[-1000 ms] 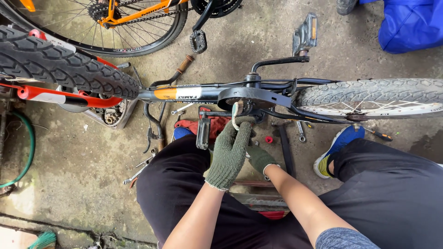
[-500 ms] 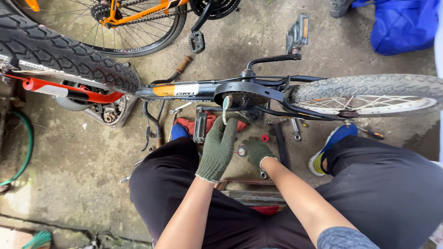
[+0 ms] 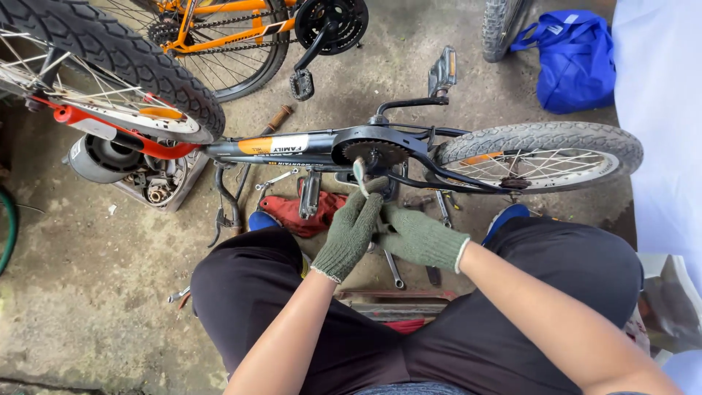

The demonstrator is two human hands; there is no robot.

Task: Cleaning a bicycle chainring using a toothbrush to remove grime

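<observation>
Left hand in green glove, fingers closed round small metal tool at chainring of black bike lying sideways on floor; tool upright; right hand just beside, lower, fingers curled, hold unclear

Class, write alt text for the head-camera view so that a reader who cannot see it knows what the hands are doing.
A seated person's gloved left hand grips a small metal tool at the chainring of a small black bicycle lying on concrete, while the gloved right hand rests beside it. Wrenches and a red rag lie beneath; an orange bicycle and blue bag sit beyond.
</observation>
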